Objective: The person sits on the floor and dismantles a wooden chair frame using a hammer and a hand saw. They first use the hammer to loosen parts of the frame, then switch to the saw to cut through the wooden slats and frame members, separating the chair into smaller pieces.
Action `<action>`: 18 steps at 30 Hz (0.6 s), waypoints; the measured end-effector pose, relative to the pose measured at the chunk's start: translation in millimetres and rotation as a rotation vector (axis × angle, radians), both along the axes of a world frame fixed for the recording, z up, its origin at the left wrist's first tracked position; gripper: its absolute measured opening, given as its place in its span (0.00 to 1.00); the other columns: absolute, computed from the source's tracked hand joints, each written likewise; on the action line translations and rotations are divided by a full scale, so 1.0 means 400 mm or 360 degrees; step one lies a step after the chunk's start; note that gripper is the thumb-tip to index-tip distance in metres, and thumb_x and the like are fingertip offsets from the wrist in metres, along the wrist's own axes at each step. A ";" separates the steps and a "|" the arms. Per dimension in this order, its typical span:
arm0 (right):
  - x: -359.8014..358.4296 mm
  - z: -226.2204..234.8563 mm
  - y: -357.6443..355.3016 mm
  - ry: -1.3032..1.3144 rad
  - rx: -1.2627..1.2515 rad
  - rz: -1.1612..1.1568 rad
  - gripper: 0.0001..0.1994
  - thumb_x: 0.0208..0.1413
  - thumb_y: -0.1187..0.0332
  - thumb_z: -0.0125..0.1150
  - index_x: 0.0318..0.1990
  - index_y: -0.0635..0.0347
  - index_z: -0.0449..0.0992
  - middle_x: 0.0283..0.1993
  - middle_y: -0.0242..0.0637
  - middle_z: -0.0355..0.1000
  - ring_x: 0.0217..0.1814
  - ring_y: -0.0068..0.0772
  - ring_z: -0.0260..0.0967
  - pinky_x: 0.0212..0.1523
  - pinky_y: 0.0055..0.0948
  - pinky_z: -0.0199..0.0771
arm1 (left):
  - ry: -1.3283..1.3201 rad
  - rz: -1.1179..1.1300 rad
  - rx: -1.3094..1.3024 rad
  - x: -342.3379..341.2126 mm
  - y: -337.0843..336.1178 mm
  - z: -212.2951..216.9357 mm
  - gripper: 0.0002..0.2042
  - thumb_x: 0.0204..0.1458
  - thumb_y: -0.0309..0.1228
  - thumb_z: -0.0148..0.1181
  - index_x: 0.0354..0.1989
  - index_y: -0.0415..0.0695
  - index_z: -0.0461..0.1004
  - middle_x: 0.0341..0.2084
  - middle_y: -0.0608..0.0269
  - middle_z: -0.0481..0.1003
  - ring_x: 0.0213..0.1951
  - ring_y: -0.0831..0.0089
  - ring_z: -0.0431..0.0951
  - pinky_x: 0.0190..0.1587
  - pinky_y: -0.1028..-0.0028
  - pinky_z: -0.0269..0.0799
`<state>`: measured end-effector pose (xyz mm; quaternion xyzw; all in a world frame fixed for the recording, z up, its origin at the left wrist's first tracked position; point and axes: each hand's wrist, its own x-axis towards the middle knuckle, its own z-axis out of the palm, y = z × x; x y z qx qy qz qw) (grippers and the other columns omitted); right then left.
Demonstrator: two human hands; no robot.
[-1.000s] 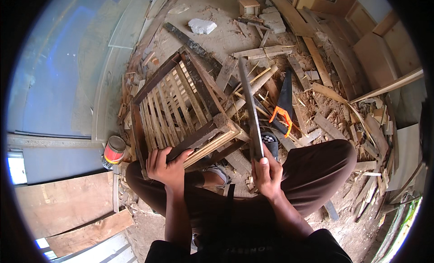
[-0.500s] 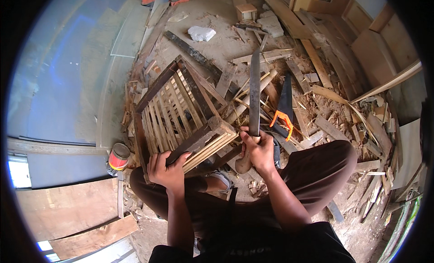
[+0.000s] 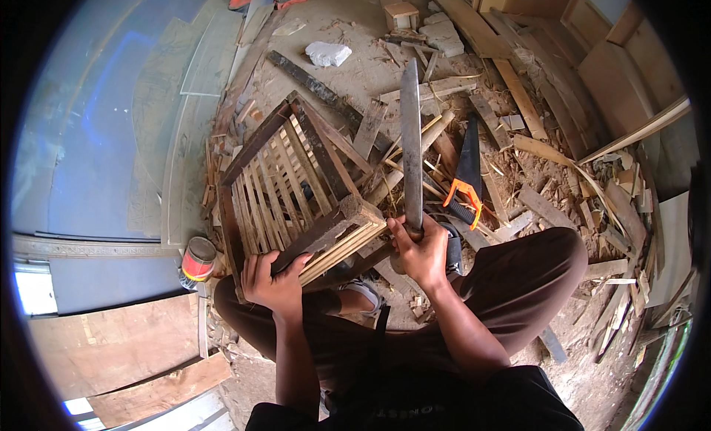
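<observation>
My left hand (image 3: 274,283) is closed around the near rail of a slatted wooden frame (image 3: 318,158), which stands tilted across my left leg. Dark beams form its edges, with thin pale slats between them. In my right hand (image 3: 424,255) is a machete (image 3: 411,142), gripped by its wooden handle, blade pointing up and away from me. The blade stands just right of the frame's near corner; part of the handle is hidden by my fingers. A handsaw (image 3: 467,168) with an orange and black handle lies among the scraps to the right.
Wood offcuts and shavings cover the ground around my legs. A red-labelled tin (image 3: 198,261) stands left of my knee. Farther off lie a white block (image 3: 328,54) and a dark plank (image 3: 311,83). Boards and panels (image 3: 622,83) lean at the right; a bluish sheet (image 3: 96,135) spreads at left.
The machete has tilted a little to the left, its tip shifting left and its handle drawing in behind my right hand. My left hand and the slatted frame have stayed in place.
</observation>
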<state>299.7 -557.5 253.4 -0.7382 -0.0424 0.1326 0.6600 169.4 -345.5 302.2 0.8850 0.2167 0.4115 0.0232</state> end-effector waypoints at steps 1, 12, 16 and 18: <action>0.003 0.004 -0.001 -0.0117 -0.0098 0.0020 0.10 0.65 0.67 0.69 0.38 0.65 0.79 0.23 0.29 0.74 0.23 0.15 0.67 0.24 0.22 0.66 | -0.0002 -0.0001 0.0003 0.000 0.003 0.000 0.28 0.29 0.56 0.82 0.26 0.45 0.77 0.21 0.61 0.71 0.28 0.54 0.74 0.32 0.58 0.67; 0.022 -0.019 0.011 0.0714 0.0638 -0.0111 0.12 0.66 0.66 0.68 0.34 0.67 0.78 0.22 0.31 0.71 0.19 0.22 0.67 0.20 0.27 0.66 | 0.0039 -0.0030 0.0026 0.021 -0.011 0.010 0.28 0.27 0.56 0.82 0.26 0.47 0.77 0.21 0.63 0.71 0.28 0.55 0.74 0.33 0.59 0.66; -0.006 -0.037 0.007 -0.0029 -0.0005 -0.0315 0.13 0.64 0.66 0.70 0.33 0.67 0.78 0.20 0.33 0.69 0.18 0.22 0.63 0.22 0.30 0.64 | 0.0062 -0.0032 0.0051 0.050 -0.021 0.015 0.28 0.27 0.56 0.82 0.25 0.47 0.78 0.21 0.64 0.71 0.28 0.56 0.75 0.33 0.58 0.67; -0.011 -0.050 0.009 -0.0586 -0.0182 -0.0417 0.13 0.64 0.65 0.70 0.33 0.67 0.78 0.19 0.34 0.69 0.17 0.22 0.62 0.22 0.32 0.64 | 0.0089 -0.0028 0.0049 0.059 -0.017 0.021 0.27 0.27 0.57 0.82 0.25 0.48 0.78 0.21 0.65 0.72 0.29 0.56 0.76 0.33 0.58 0.68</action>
